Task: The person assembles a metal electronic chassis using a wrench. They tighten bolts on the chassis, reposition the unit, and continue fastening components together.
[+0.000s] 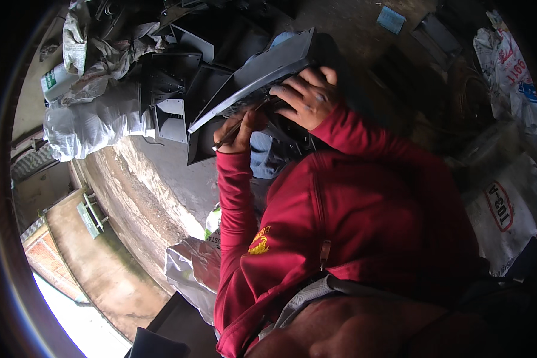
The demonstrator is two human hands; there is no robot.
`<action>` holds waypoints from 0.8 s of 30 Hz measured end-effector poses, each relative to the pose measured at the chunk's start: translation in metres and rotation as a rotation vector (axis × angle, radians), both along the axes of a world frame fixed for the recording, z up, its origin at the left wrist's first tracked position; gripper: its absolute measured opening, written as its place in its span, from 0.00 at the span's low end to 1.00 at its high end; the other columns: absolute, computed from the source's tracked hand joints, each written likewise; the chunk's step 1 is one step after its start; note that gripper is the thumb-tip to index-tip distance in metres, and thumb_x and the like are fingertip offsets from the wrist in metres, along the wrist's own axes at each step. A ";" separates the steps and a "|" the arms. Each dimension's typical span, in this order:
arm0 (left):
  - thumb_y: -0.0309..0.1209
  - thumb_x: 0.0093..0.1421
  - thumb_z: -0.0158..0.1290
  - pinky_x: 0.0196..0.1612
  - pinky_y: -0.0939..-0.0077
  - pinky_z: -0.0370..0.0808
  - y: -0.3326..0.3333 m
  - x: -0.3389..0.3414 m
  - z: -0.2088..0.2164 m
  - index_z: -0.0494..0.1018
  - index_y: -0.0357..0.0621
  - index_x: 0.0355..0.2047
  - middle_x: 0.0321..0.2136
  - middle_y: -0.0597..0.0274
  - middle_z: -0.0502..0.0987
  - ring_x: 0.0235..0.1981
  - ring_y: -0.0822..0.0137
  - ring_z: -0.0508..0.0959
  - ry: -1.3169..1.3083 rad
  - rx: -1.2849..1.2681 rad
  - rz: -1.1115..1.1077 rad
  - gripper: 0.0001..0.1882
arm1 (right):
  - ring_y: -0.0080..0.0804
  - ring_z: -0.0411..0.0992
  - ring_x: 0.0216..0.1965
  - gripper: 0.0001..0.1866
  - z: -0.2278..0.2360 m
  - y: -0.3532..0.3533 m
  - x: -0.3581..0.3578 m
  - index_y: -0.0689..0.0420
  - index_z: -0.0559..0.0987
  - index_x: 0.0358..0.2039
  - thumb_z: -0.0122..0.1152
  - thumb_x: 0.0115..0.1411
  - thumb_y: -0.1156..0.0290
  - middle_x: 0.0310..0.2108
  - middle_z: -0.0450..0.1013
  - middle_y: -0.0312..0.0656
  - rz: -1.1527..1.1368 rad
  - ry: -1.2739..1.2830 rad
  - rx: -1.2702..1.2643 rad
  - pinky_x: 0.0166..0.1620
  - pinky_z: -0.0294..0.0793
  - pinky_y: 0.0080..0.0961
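Observation:
A wide black box-like panel part, with a pale lit edge along its near side, is tilted across my lap. My left hand is closed around a thin dark rod-like tool beneath the near edge. Its kind cannot be made out, and its far end is lost in shadow under the part. My right hand grips the right end of the part, thumb toward the underside and fingers bent over the edge. What lies between the two hands is mostly dark and hidden.
Several similar black parts are heaped beyond and to the left. White plastic sacks lie at the left, with more sacks at the right. A small blue piece rests on the floor at the far right.

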State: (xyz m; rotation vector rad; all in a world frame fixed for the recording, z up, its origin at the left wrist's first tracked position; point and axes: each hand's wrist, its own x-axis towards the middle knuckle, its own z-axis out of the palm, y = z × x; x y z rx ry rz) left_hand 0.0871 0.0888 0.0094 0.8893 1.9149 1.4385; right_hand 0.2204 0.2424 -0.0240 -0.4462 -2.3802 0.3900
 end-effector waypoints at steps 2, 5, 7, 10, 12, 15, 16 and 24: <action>0.41 0.65 0.50 0.32 0.69 0.80 -0.006 0.004 -0.013 0.74 0.31 0.43 0.31 0.52 0.80 0.29 0.61 0.81 -0.235 0.066 0.117 0.20 | 0.27 0.67 0.46 0.21 -0.002 -0.002 -0.003 0.40 0.78 0.41 0.69 0.45 0.54 0.39 0.73 0.24 0.007 0.021 0.043 0.50 0.58 0.40; 0.39 0.66 0.49 0.31 0.68 0.80 -0.009 0.007 -0.019 0.71 0.32 0.46 0.35 0.49 0.79 0.30 0.60 0.82 -0.399 0.159 0.224 0.19 | 0.24 0.68 0.44 0.22 -0.004 -0.002 0.001 0.39 0.79 0.41 0.71 0.42 0.55 0.37 0.75 0.22 0.020 0.050 0.004 0.51 0.56 0.38; 0.39 0.66 0.49 0.31 0.68 0.80 -0.007 0.012 -0.017 0.71 0.31 0.46 0.35 0.48 0.79 0.31 0.59 0.82 -0.359 0.203 0.214 0.20 | 0.23 0.68 0.43 0.24 -0.005 0.003 0.005 0.38 0.79 0.42 0.72 0.41 0.55 0.36 0.75 0.22 0.028 0.058 -0.002 0.51 0.55 0.37; 0.42 0.66 0.49 0.31 0.69 0.80 -0.006 0.017 -0.011 0.70 0.28 0.46 0.34 0.46 0.79 0.30 0.58 0.82 -0.191 0.199 0.159 0.24 | 0.23 0.68 0.42 0.24 -0.008 0.003 0.005 0.38 0.79 0.42 0.72 0.42 0.54 0.36 0.75 0.21 0.020 0.104 0.029 0.51 0.55 0.37; 0.44 0.66 0.49 0.31 0.70 0.80 -0.002 0.024 -0.004 0.70 0.27 0.46 0.33 0.45 0.79 0.29 0.59 0.82 -0.109 0.155 0.188 0.26 | 0.22 0.68 0.42 0.23 -0.009 0.003 0.005 0.38 0.79 0.42 0.71 0.43 0.54 0.37 0.75 0.20 0.021 0.102 0.022 0.51 0.55 0.37; 0.41 0.66 0.49 0.31 0.70 0.80 -0.007 0.023 0.000 0.71 0.26 0.45 0.30 0.45 0.80 0.28 0.60 0.82 -0.080 0.253 0.237 0.24 | 0.22 0.68 0.42 0.22 -0.008 0.004 0.005 0.38 0.78 0.42 0.70 0.44 0.53 0.38 0.75 0.20 0.030 0.071 0.010 0.51 0.54 0.36; 0.40 0.66 0.50 0.32 0.70 0.80 -0.006 0.024 0.002 0.72 0.26 0.44 0.30 0.46 0.80 0.27 0.60 0.82 -0.015 0.206 0.215 0.23 | 0.22 0.68 0.42 0.22 -0.007 0.005 0.005 0.37 0.78 0.42 0.70 0.44 0.53 0.38 0.75 0.20 0.034 0.055 0.006 0.51 0.54 0.36; 0.29 0.57 0.56 0.24 0.72 0.76 0.025 0.037 0.026 0.78 0.45 0.38 0.26 0.57 0.80 0.24 0.60 0.81 0.983 -0.143 0.017 0.08 | 0.26 0.67 0.45 0.22 -0.003 0.000 0.004 0.39 0.78 0.42 0.69 0.45 0.55 0.38 0.74 0.23 0.028 0.055 -0.017 0.51 0.57 0.39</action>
